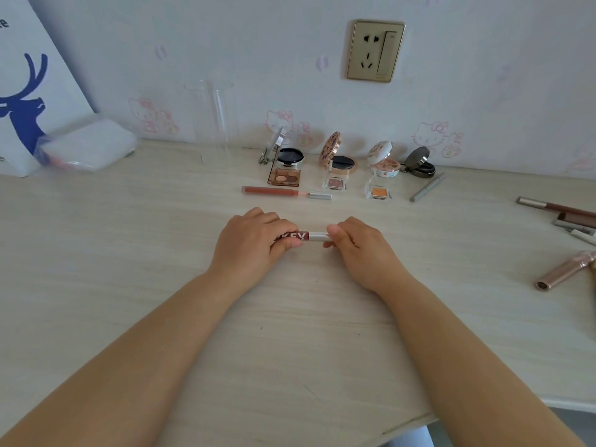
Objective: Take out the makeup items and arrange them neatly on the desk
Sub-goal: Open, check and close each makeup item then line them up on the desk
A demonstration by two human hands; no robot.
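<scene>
A lip gloss tube (306,236) with a dark red lettered body and a silver cap lies level just above the pale wooden desk (129,253), held at both ends. My left hand (254,240) grips the red body. My right hand (358,245) pinches the silver cap end. Behind them, near the wall, stand several open items: a black compact (290,156), a rose-gold compact (338,156), a white patterned compact (383,159) and a dark round case (421,162). In front of those lie an eyeshadow palette (285,177), two small clear pots (337,183), and an orange-red gloss tube (283,191).
A grey pencil (427,188) lies slanted right of the pots. More tubes and sticks (564,214) and a rose-gold tube (562,272) lie at the right edge. A clear pouch (87,146) and a deer-print bag (25,91) sit far left. A clear container (214,121) stands by the wall.
</scene>
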